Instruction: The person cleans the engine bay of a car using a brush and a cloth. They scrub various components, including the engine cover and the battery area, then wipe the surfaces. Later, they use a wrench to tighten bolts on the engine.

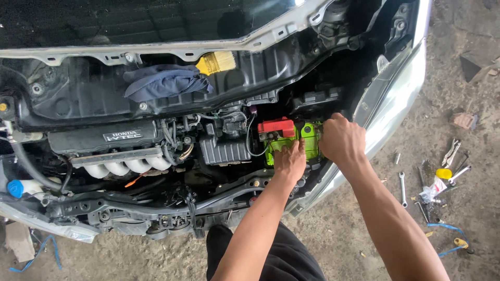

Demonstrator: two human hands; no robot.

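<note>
Head camera, looking down into an open car engine bay (104,99). A bright green battery (307,136) sits at the bay's right side, its long axis running left to right across the picture, with a red terminal cover (276,126) at its left end. The left hand (289,160) rests on the battery's near edge, fingers curled; its grip is unclear. The right hand (341,139) covers the battery's right end, fingers bent over it. A blue cloth (166,82) and a yellow brush (216,62) lie on the cowl behind. Wrenches (402,188) lie on the ground to the right.

Dirt floor (354,229) – wrenches (402,188), rag, blue cord (447,229) scattered rt – cardboard scrap (19,240) lft.
</note>
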